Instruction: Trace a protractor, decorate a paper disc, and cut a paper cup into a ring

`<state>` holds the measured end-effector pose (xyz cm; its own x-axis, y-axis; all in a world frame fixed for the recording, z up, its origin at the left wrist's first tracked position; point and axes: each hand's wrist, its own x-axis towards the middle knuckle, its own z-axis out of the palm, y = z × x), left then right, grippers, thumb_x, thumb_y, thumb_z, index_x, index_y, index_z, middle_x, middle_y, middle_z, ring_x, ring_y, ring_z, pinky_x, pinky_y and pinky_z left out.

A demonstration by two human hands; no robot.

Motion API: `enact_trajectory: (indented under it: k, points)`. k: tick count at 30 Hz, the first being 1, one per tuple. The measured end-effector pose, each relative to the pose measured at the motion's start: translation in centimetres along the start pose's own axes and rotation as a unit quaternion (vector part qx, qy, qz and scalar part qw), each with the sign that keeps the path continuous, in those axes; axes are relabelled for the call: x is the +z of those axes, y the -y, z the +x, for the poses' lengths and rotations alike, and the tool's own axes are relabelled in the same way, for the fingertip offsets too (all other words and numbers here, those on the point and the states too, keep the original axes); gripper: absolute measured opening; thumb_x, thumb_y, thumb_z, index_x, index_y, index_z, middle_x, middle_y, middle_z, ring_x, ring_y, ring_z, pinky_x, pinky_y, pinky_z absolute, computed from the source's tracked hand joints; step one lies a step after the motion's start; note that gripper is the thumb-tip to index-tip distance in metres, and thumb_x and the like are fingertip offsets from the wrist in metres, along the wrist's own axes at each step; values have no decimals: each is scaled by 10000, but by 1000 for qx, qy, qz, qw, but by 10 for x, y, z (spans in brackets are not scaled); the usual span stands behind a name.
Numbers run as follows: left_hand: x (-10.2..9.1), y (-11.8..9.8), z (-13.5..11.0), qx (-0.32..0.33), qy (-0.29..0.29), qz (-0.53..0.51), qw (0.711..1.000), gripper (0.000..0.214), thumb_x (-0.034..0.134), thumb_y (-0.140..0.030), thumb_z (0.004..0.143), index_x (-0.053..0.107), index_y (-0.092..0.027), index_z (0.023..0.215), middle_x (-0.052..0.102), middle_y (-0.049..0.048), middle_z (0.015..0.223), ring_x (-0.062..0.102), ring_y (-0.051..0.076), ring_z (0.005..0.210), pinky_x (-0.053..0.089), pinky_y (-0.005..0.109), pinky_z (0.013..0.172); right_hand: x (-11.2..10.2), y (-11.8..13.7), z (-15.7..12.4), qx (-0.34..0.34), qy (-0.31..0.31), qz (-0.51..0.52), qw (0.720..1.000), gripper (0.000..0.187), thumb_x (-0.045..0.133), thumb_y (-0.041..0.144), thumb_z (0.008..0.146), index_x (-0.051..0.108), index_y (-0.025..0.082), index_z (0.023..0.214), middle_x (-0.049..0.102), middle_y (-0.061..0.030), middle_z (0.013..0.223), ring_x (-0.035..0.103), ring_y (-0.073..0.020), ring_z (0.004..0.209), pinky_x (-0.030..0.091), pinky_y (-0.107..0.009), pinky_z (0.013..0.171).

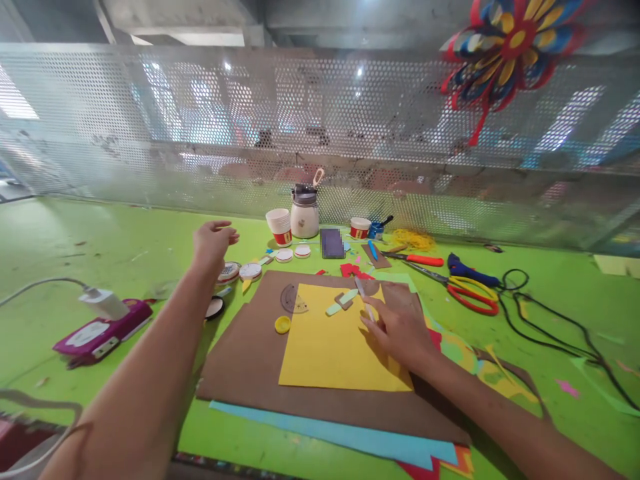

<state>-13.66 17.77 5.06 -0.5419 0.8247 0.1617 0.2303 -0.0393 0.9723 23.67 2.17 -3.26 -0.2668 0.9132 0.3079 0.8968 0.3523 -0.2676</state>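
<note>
My left hand (213,241) is raised above the green table, fingers loosely curled with nothing in them, just over a round tape roll (229,272). My right hand (397,331) rests on a yellow paper sheet (330,347) and pinches a thin pen-like tool (364,299) whose tip points toward a pale green strip (342,301). The yellow sheet lies on a large brown card (250,360), which sits over a blue sheet (350,437). A yellow bottle cap (283,325) and a clear protractor (293,300) lie on the brown card.
Red-handled scissors (470,293), a blue glue gun (470,272) with black cable (550,320), and an orange-handled cutter (420,259) lie to the right. Paper cups (280,228), a white jar (305,212) and a dark phone (333,243) stand at the back. A pink device (103,331) with charger sits left.
</note>
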Motion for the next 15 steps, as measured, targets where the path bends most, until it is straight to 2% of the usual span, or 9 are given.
enact_trajectory:
  k: [3, 6, 9, 15]
  points:
    - [5, -1, 12, -3, 0, 19, 1000, 369, 628, -356, 954, 588, -178, 1274, 624, 102, 1277, 651, 247, 1067, 570, 465, 884, -7, 0, -3, -4, -19, 36, 999, 435, 442, 383, 994, 647, 158, 1304, 691, -46, 686, 657, -256, 688, 454, -336, 650]
    - [18, -2, 20, -3, 24, 51, 998, 372, 629, -355, 953, 586, -179, 1278, 622, 103, 1283, 649, 249, 1071, 570, 466, 887, -15, -1, -5, -13, -45, 69, 997, 425, 433, 370, 1000, 656, 143, 1283, 687, -39, 693, 651, -239, 675, 485, -351, 694]
    - [35, 0, 23, -2, 56, 97, 994, 374, 632, -355, 951, 586, -180, 1279, 619, 103, 1287, 647, 251, 1077, 567, 469, 891, -18, -2, -7, -32, -73, 86, 993, 389, 439, 348, 998, 696, 145, 1208, 711, -47, 727, 662, -232, 686, 506, -347, 693]
    - [74, 11, 32, 13, 77, 152, 985, 378, 641, -355, 945, 587, -184, 1278, 617, 101, 1290, 644, 256, 1089, 565, 467, 895, -10, -6, -4, -52, -95, 132, 985, 335, 456, 320, 1001, 717, 153, 1128, 772, -65, 834, 711, -222, 697, 550, -344, 689]
